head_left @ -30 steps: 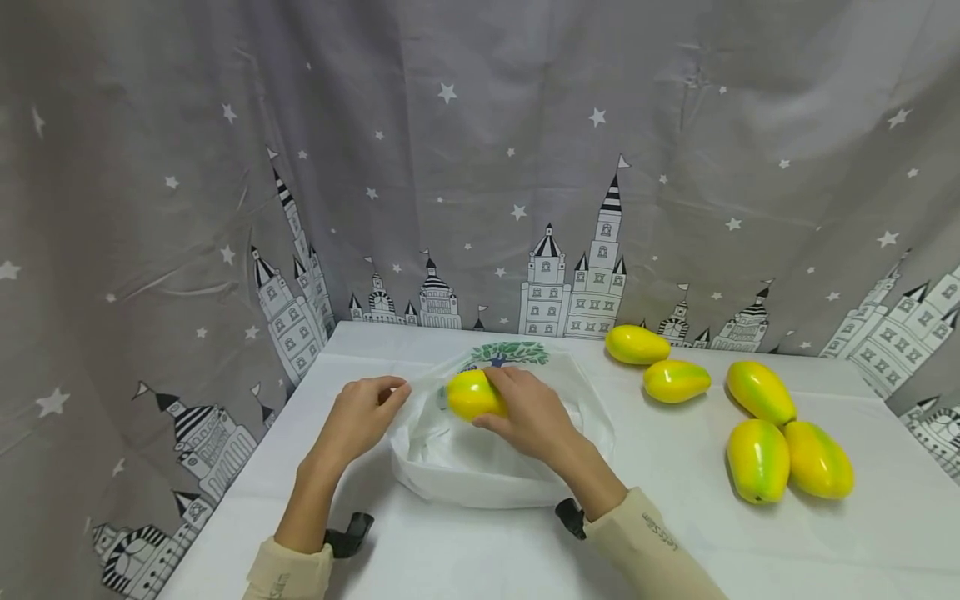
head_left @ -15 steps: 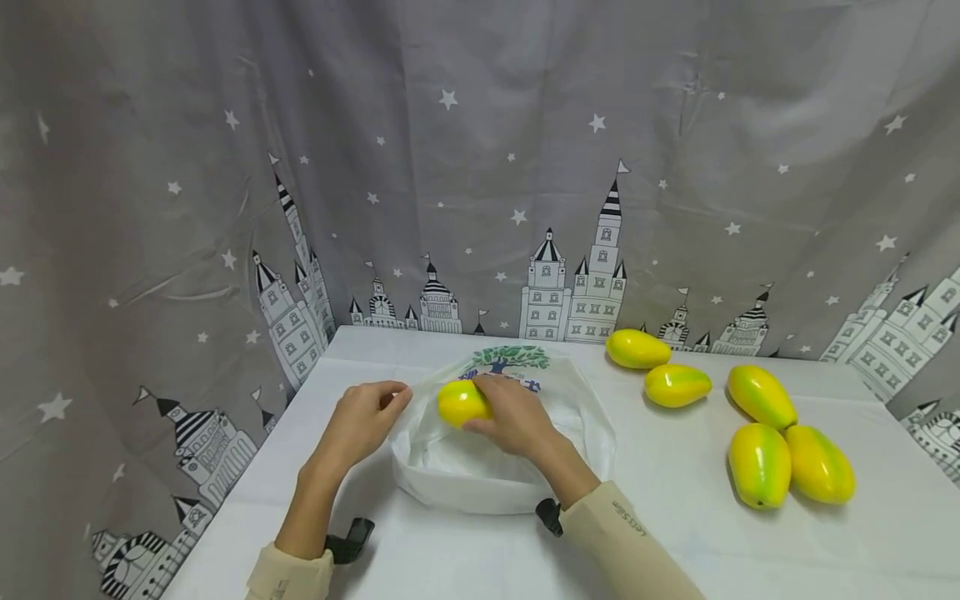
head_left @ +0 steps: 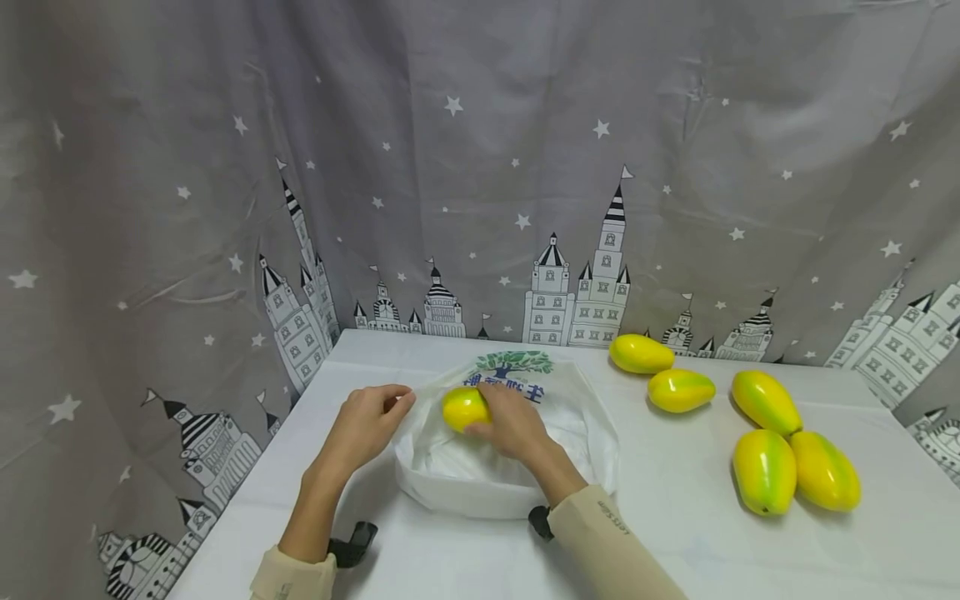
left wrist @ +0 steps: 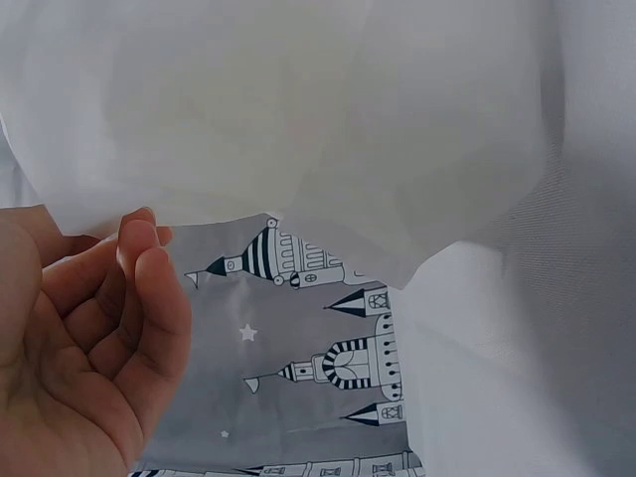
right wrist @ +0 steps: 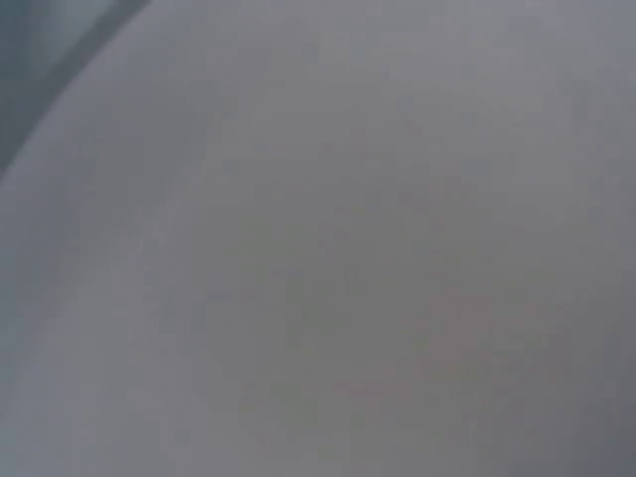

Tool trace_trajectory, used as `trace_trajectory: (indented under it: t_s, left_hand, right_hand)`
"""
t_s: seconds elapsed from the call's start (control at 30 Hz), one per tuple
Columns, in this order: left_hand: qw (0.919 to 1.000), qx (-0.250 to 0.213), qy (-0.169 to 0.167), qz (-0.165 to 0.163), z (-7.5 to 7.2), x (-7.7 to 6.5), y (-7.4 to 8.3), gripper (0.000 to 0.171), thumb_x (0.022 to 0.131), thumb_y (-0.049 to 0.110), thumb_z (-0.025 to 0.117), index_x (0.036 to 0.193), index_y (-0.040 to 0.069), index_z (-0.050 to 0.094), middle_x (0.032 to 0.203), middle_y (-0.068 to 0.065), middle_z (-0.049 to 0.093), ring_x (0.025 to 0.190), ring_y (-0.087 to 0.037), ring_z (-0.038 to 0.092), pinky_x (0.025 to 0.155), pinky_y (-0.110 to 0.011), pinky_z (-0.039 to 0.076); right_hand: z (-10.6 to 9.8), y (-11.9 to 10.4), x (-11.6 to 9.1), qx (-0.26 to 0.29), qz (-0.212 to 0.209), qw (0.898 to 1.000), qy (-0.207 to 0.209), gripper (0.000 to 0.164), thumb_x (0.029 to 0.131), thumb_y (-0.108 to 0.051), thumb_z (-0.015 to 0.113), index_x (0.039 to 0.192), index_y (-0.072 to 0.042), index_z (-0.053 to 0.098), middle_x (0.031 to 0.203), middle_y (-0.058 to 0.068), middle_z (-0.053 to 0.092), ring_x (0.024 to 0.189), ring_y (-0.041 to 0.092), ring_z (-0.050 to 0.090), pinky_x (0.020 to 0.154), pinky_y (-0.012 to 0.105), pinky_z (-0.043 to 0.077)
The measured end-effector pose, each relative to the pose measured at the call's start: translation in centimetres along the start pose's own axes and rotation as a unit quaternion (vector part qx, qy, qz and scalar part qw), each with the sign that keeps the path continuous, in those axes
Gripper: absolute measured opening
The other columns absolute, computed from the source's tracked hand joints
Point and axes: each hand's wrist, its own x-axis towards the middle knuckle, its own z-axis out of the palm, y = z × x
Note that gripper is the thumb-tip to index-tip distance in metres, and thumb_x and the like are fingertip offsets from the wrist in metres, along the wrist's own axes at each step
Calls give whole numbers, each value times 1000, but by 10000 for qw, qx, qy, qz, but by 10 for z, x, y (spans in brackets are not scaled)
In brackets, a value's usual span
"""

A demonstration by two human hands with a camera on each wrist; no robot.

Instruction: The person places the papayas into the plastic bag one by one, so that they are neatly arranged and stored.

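Note:
A white plastic bag (head_left: 468, 498) with a printed green tree and blue lettering lies open-mouthed on the table. At its left rim, my left hand (head_left: 369, 425) pinches the edge of the plastic; the left wrist view shows the curled fingers of the left hand (left wrist: 104, 343) below the hanging bag wall (left wrist: 248, 109). Inside the bag's mouth, my right hand (head_left: 513, 423) grips a yellow mango (head_left: 463, 409) by its right end. The right wrist view is a pale blur, with the right hand and mango out of sight there.
Several yellow-green mangoes lie to the right: one mango (head_left: 641, 354) at the back, another mango (head_left: 681, 391) just in front, and a cluster with a mango (head_left: 765, 472) nearest me. A grey castle-print curtain (head_left: 465, 167) stands behind the white table (head_left: 675, 492).
My right hand has moved left and lower into the bag's mouth with the mango. The left hand stays nearly still at the rim. The mangoes on the table lie as before.

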Motion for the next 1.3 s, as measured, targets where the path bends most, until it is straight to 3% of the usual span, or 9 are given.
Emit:
trace_trajectory:
  t_s: [0.7, 0.9, 1.3]
  left_hand:
    - [10000, -52, -1, -21, 0, -1, -1, 32, 100, 21, 57, 119, -1, 69, 108, -14, 71, 91, -26, 66, 78, -41, 58]
    - [10000, -30, 3, -8, 0, -1, 0, 32, 100, 22, 57, 118, -1, 69, 108, -14, 71, 90, -25, 66, 78, -41, 58]
    - [10000, 23, 44, 33, 0, -1, -1, 32, 100, 22, 57, 118, -1, 69, 106, -14, 71, 89, -25, 65, 77, -41, 57]
  right_hand:
    - [6, 0, 0, -36, 28, 10000, -25, 61, 86, -33, 76, 135, -4, 54, 128, 15, 61, 115, 32, 57, 97, 47, 46]
    - [8, 1, 0, -320, -88, 9994, -55, 61, 87, -35, 75, 136, -5, 54, 127, 15, 61, 113, 32, 58, 96, 46, 47]
    - [7, 1, -2, -371, -19, 9992, -117, 66, 89, -37, 73, 141, -5, 50, 134, 16, 57, 120, 33, 54, 101, 47, 45]
